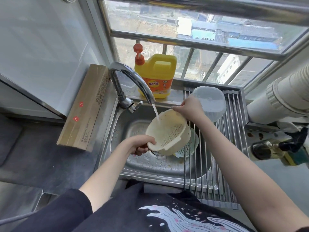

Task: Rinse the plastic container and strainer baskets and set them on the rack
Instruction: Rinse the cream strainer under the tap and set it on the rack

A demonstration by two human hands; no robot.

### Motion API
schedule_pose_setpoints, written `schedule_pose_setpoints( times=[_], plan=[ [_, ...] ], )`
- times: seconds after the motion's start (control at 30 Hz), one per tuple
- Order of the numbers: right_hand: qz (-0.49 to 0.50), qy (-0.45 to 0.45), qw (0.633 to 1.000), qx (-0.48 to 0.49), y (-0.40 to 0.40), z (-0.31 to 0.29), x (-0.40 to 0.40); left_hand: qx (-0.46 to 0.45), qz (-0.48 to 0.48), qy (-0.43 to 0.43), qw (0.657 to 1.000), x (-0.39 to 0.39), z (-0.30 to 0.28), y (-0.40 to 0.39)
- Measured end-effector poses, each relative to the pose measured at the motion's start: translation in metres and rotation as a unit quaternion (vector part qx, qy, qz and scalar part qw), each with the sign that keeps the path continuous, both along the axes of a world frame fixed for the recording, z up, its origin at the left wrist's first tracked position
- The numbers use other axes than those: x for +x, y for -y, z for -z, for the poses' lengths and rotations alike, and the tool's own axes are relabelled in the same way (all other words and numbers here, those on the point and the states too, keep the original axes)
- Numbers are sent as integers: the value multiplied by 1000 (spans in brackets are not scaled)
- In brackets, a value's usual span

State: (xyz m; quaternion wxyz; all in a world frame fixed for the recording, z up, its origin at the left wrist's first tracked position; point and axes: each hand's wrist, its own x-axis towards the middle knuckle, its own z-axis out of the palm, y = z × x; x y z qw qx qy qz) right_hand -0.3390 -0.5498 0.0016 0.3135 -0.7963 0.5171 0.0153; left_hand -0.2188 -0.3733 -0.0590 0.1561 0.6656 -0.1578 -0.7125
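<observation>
The cream strainer basket (pixel 168 133) was round, with rows of little holes in its bottom and side. It was tipped on its side over the sink (pixel 147 168), with its open mouth facing the tap (pixel 128 82). A thin stream of water (pixel 155 113) ran from the tap into the basket.

The left hand (pixel 142 144) held the near rim of the basket, with its fingers curled round the edge. The right hand (pixel 190 108) held the far rim, gripping it from above. So each grip was closed on the cream basket.

Under the cream basket, down in the sink, lay a pale strainer basket (pixel 187 148) with holes too. Only part of it showed.

The plastic container (pixel 210 104) was see-through and cloudy white. It stood upside down on the rack (pixel 225 148), at the far end, just behind the right hand. The rack was made of shiny metal rods and lay across the right side of the sink.

A yellow soap bottle (pixel 155 76) with an orange pump stood on the ledge behind the tap. A long brown box (pixel 83 108) lay to the left of the sink. The dark desk (pixel 41 161) spread out on the left. Behind it all was a window (pixel 184 30) with metal bars, and buildings showed far below. A white pipe (pixel 284 97) ran along the right side.
</observation>
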Motion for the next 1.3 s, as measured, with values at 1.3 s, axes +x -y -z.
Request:
schedule_pose_setpoints(
  times=[1.3],
  plan=[
    [-55,171,980,86,-50,44,-10,-172,48,683,708,19,-43,-40]
  ],
)
